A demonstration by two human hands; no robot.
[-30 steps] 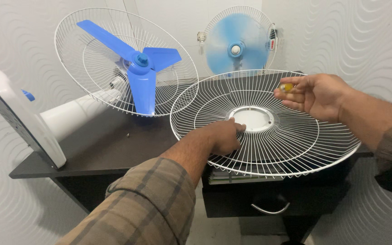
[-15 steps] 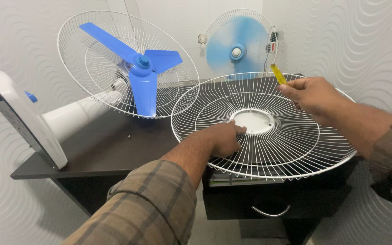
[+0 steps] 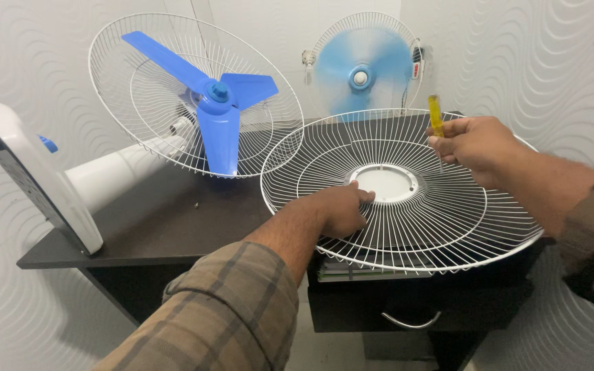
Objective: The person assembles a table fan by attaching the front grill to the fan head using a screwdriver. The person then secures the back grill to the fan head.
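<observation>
I see the right hand (image 3: 479, 145) closed around a yellow-handled screwdriver (image 3: 436, 117), handle pointing up, its shaft hidden behind the fingers. The left hand (image 3: 338, 208) lies palm down with curled fingers on the loose white fan guard (image 3: 448, 220), fingertips touching the guard's round centre plate (image 3: 386, 183). The guard lies on the dark desk (image 3: 166, 227) and overhangs its front edge. The right hand hovers above the guard's far right rim. Left of the guard, a blue-bladed fan (image 3: 218, 113) lies tipped over, bare desk before it.
</observation>
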